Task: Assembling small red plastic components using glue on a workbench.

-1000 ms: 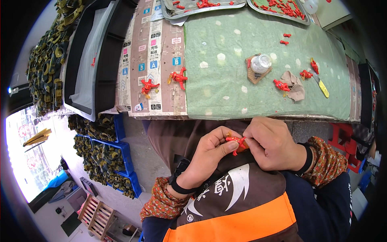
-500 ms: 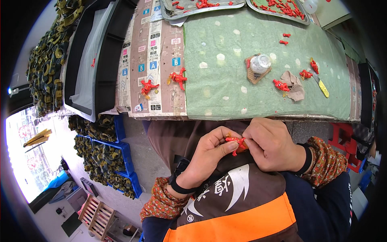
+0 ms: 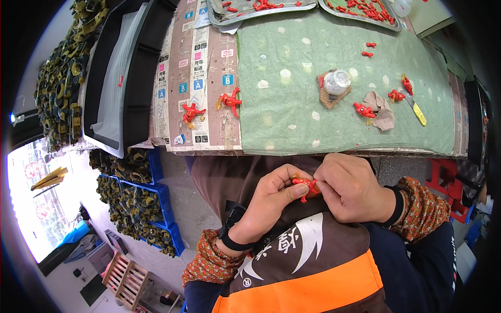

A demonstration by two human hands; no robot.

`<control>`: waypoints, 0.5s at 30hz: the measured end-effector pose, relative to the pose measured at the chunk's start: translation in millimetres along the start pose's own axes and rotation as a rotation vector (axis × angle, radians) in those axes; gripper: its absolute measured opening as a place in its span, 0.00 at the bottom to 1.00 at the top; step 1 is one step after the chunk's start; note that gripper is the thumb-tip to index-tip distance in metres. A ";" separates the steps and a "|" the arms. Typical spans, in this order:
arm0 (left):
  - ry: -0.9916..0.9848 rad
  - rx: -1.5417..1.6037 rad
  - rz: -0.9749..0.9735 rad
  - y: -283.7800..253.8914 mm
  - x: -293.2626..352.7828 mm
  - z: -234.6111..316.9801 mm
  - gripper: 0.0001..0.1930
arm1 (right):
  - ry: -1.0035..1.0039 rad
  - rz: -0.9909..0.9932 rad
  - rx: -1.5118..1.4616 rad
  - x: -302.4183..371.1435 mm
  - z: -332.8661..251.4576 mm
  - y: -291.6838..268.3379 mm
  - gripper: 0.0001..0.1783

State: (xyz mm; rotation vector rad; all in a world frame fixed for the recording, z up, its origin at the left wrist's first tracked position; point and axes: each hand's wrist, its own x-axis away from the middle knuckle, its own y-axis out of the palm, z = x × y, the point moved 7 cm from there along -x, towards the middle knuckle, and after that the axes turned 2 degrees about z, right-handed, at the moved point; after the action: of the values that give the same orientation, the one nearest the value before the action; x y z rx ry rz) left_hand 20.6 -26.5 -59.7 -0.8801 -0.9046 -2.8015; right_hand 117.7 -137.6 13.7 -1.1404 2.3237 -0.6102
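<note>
Just in front of the table edge, above my lap, a small red toy figure [image 3: 304, 183] with a bit of yellow is pinched between the thumb and fingers of my left hand [image 3: 269, 195]. My right hand [image 3: 352, 189] is closed at the figure's right side, its fingertips pressed together against it. Those fingers hide part of the figure, and whether they also grip a small piece does not show. Two more red figures, a left one [image 3: 192, 113] and a right one [image 3: 230, 102], lie on the printed table covering beyond my left hand.
On the green cloth [image 3: 282, 115] sit a clear jar [image 3: 337, 81] on cardboard, a beige rag [image 3: 385, 116] beside a red figure [image 3: 363, 109], and a yellow-handled knife [image 3: 419, 115]. Metal trays of red parts [image 3: 276, 18] stand behind. A black tray [image 3: 136, 78] is left, blue crates [image 3: 166, 208] below.
Both hands stay in nearly the same place around the red toy figure. Only a very slight shift of the fingers and figure shows.
</note>
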 end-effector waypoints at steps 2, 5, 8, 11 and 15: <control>0.008 -0.004 -0.010 0.1 -0.1 0.2 0.06 | -0.007 0.005 -0.001 0.3 -0.3 -0.1 0.10; 0.010 -0.008 -0.012 0.8 -0.1 0.1 0.06 | -0.009 0.005 -0.007 0.7 0.0 -0.1 0.10; 0.001 -0.011 0.008 1.2 0.4 0.1 0.07 | -0.011 0.004 -0.008 1.2 0.0 0.1 0.10; 0.003 -0.017 0.004 1.2 0.4 0.1 0.07 | -0.007 -0.005 -0.001 2.5 0.5 0.8 0.11; 0.014 -0.011 -0.002 0.7 0.1 -0.9 0.07 | -0.015 0.001 -0.002 2.5 0.0 0.8 0.11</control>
State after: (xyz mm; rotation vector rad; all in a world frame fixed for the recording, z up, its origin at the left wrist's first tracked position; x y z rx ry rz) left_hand 20.2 -27.6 -59.9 -0.8599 -0.8890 -2.8138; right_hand 115.9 -139.2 12.7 -1.1403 2.3131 -0.5971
